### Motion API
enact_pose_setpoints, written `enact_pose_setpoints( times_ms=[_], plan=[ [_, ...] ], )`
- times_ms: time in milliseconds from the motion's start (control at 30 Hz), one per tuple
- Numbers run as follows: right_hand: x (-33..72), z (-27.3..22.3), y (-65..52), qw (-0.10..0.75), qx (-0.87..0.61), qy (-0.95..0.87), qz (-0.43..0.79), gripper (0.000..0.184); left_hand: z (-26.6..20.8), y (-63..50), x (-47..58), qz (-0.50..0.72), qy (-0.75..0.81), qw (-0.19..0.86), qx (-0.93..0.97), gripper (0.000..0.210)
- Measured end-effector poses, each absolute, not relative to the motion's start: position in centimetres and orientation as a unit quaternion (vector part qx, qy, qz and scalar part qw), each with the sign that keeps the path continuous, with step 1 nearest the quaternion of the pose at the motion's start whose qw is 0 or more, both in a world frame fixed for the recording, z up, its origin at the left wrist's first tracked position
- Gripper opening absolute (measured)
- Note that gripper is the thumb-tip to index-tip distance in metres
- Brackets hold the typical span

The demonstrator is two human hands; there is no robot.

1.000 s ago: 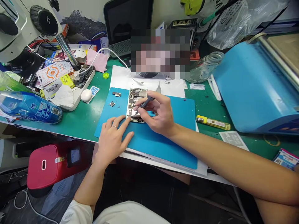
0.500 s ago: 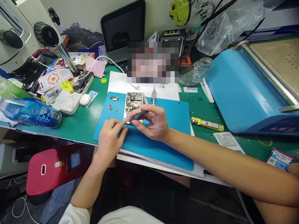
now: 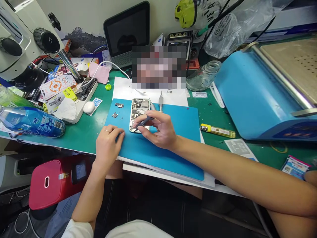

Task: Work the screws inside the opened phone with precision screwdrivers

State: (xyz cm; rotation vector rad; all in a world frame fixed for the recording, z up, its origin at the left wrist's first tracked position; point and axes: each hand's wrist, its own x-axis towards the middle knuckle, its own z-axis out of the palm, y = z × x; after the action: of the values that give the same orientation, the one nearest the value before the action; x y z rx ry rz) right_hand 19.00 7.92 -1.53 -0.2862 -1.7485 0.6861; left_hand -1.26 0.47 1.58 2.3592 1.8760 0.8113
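Observation:
An opened phone point(image 3: 140, 105) lies on the blue mat point(image 3: 178, 148), its inner boards and parts showing. My right hand point(image 3: 162, 130) is closed around a grey screwdriver point(image 3: 145, 121), held slanted over the phone's lower end; whether its tip touches is hard to tell. Left of the phone, my left hand point(image 3: 109, 143) rests by the mat's edge with curled fingers, thumb close to forefinger; anything pinched there is too small to make out. Small phone parts point(image 3: 119, 105) and a metal piece point(image 3: 114, 115) lie near the phone. Another grey screwdriver point(image 3: 160, 100) lies beyond my right hand.
At left are a blue bottle point(image 3: 32, 120), a microscope point(image 3: 32, 43) and piled boxes point(image 3: 58, 85). On the right stand a large blue machine point(image 3: 237, 99), a glass jar point(image 3: 204, 76) and a yellow tool point(image 3: 218, 130). A dark screen point(image 3: 127, 29) leans at the back.
My left hand has drawn away from the screwdriver's tip, moving left across the mat. The right hand keeps the screwdriver over the phone. The view has shifted slightly.

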Motion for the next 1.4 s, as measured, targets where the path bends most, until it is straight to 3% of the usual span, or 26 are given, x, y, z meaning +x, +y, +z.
enact_pose_setpoints(
  times_ms=[967, 1400],
  plan=[
    [18.9, -1.7, 8.1, 0.584, -0.124, -0.757, 0.267, 0.067, 0.8, 1.0, -3.0, 0.282, 0.632, 0.055, 0.720, 0.010],
    [19.0, -1.7, 8.1, 0.589, -0.139, -0.755, 0.251, 0.071, 1.2, 0.7, -2.9, 0.271, 0.631, 0.071, 0.724, 0.027]
  ],
)
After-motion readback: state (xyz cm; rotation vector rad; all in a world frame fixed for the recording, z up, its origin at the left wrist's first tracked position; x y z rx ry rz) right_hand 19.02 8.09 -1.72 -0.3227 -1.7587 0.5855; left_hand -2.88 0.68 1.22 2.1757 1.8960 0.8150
